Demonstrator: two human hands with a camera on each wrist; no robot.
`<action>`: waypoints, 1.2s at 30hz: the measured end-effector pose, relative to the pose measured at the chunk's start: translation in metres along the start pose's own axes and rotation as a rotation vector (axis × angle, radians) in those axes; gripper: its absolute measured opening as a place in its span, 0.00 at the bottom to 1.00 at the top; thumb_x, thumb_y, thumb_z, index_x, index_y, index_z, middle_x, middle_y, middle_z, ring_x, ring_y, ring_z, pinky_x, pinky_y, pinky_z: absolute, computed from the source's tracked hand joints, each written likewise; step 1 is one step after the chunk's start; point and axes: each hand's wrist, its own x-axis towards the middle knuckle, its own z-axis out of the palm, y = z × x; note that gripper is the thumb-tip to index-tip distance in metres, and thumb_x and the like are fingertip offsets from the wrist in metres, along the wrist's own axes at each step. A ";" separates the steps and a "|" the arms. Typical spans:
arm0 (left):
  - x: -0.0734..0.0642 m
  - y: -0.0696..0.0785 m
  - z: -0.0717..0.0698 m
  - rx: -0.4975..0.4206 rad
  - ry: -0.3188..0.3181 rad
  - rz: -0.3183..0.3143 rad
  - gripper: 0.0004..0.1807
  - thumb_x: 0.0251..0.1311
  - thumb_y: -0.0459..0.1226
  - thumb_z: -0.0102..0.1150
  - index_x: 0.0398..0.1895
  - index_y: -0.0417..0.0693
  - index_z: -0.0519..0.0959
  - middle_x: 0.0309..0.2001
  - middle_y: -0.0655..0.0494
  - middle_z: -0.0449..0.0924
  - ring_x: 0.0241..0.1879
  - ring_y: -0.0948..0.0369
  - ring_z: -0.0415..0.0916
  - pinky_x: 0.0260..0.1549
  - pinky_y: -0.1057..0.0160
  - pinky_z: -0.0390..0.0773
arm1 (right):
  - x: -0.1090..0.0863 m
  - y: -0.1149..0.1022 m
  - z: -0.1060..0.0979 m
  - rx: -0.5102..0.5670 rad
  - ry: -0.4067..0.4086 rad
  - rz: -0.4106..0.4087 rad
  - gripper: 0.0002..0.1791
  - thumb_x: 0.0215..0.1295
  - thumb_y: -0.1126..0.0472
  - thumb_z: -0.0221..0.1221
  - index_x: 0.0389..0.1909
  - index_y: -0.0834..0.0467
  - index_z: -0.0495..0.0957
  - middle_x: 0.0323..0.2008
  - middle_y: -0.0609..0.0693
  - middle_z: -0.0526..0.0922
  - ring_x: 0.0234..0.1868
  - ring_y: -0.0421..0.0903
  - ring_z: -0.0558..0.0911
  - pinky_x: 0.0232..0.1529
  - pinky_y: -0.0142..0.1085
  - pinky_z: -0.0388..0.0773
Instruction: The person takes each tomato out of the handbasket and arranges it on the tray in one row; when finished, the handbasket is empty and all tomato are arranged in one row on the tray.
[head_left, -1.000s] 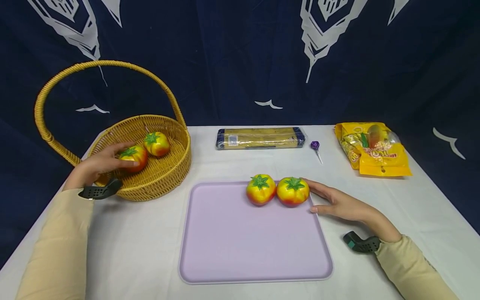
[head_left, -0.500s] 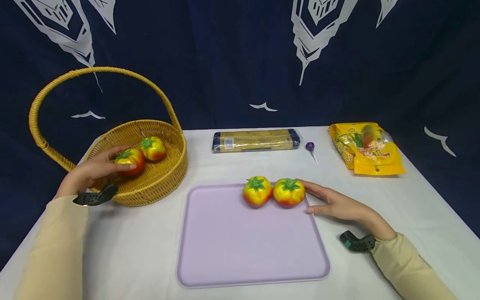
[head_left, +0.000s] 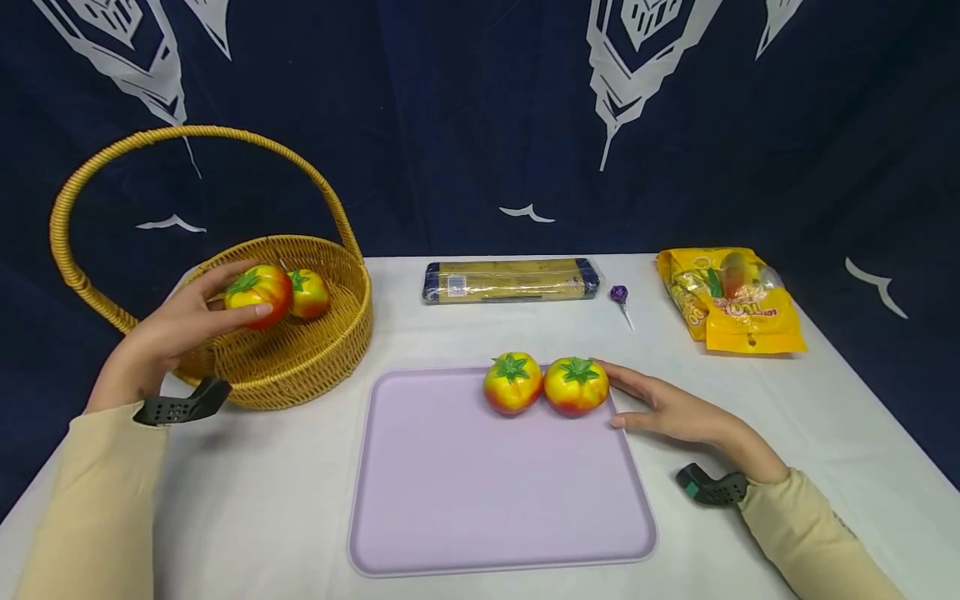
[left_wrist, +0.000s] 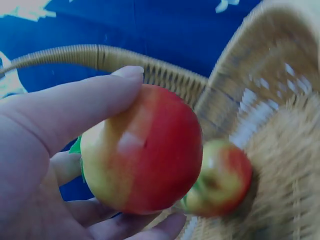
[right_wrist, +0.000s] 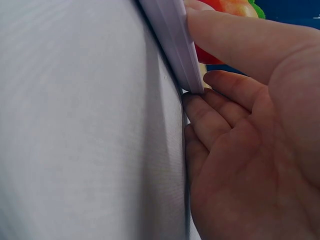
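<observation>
My left hand (head_left: 176,321) grips a red-and-yellow tomato (head_left: 260,295) with a green leafy top, its thumb over one side and fingers beneath in the left wrist view. The held tomato hangs above the wicker basket (head_left: 330,354), where a second tomato (left_wrist: 220,177) lies on the woven bottom. On the lilac tray (head_left: 502,492), two more tomatoes sit side by side at the far right part: the left one (head_left: 513,390) and the right one (head_left: 576,392). Beside the tray's right edge rests my right hand (head_left: 675,408), fingers relaxed; its thumb (right_wrist: 225,35) lies against the rim.
Behind the tray lies a gold-and-navy wrapped packet (head_left: 510,282). To its right are a purple lollipop (head_left: 619,295) and a yellow candy bag (head_left: 735,304). The basket's tall handle (head_left: 210,132) arches over it. A dark blue patterned cloth (head_left: 450,125) hangs behind the white table.
My left hand has raised the gripped tomato off the basket's bottom and drawn it slightly left. The right hand stays by the tray. The head view has shifted slightly.
</observation>
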 end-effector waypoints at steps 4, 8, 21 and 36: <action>-0.007 0.013 0.012 -0.040 0.025 0.073 0.39 0.62 0.39 0.59 0.73 0.52 0.50 0.60 0.48 0.59 0.47 0.60 0.69 0.41 0.73 0.71 | -0.001 0.002 0.002 -0.003 -0.003 0.003 0.39 0.63 0.57 0.60 0.71 0.60 0.52 0.69 0.60 0.53 0.68 0.58 0.51 0.63 0.28 0.49; -0.012 0.027 0.025 -0.084 0.012 0.156 0.38 0.62 0.35 0.59 0.72 0.52 0.52 0.61 0.49 0.58 0.47 0.60 0.70 0.41 0.73 0.73 | -0.001 0.002 0.003 -0.005 -0.007 -0.011 0.40 0.63 0.58 0.61 0.71 0.60 0.52 0.69 0.60 0.53 0.68 0.58 0.51 0.58 0.20 0.48; -0.012 0.066 0.098 -0.155 -0.127 0.235 0.41 0.55 0.39 0.67 0.71 0.53 0.57 0.63 0.49 0.59 0.56 0.50 0.64 0.47 0.66 0.72 | 0.004 -0.001 -0.002 -0.043 0.002 0.001 0.40 0.62 0.57 0.61 0.71 0.59 0.52 0.69 0.59 0.54 0.68 0.57 0.52 0.63 0.49 0.47; 0.007 0.053 0.164 -0.118 -0.243 0.305 0.41 0.48 0.37 0.72 0.67 0.53 0.64 0.62 0.50 0.63 0.59 0.52 0.62 0.53 0.54 0.69 | 0.002 -0.001 -0.001 -0.025 -0.004 0.019 0.41 0.63 0.57 0.60 0.71 0.61 0.51 0.70 0.60 0.52 0.69 0.58 0.51 0.62 0.52 0.46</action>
